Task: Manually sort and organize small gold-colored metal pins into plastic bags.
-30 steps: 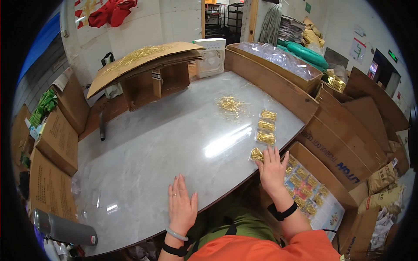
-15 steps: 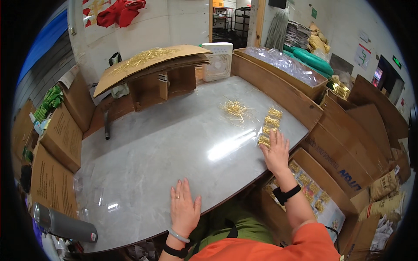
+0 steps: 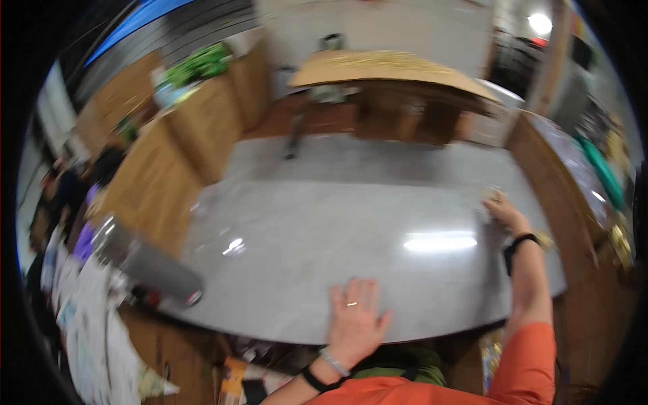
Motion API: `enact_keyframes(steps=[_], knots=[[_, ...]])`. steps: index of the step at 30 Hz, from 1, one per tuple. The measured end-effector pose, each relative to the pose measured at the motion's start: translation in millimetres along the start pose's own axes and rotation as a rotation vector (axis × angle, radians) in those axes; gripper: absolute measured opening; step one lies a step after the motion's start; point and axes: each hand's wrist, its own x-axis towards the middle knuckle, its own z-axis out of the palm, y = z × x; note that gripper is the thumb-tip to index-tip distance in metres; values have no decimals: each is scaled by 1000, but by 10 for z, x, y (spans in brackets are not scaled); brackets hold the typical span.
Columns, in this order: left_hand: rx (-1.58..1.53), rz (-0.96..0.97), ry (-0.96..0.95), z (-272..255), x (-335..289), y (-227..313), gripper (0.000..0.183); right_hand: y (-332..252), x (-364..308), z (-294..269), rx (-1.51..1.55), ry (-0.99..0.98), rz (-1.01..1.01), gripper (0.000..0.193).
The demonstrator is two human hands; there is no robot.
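My left hand [image 3: 358,320] lies flat at the near edge of the grey tabletop [image 3: 324,223], fingers stretched out, a ring on one of them and nothing held. Farther off to the right, my right hand [image 3: 505,210] is curled around a small pale-gold clump of thin strips, which look like gold twist ties [image 3: 497,194]. Motion blur hides how many it grips. Behind the right wrist, a few gold bundles [image 3: 544,240] show partly on the table, the others hidden by my arm.
A grey bottle [image 3: 152,263] stands at the left front edge. Cardboard boxes [image 3: 206,121] wall the left side. At the back, a cardboard sheet [image 3: 398,67] bearing gold strips rests on a box, with a white fan [image 3: 496,118] beside it. A brown board [image 3: 553,175] borders the right.
The view has swung left. My right hand has moved from the gold bundles to the loose gold strips and closed there. My left hand still lies flat near the front edge.
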Motion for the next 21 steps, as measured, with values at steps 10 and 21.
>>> enact_keyframes(steps=[10,21], knots=[[-58,9,145,113,-119,-69,66,-1295,-986,1401,-374,355,-657,39],[-138,36,141,241,-100,-91,66,-1307,-1118,1372,1184,-107,-224,28]])
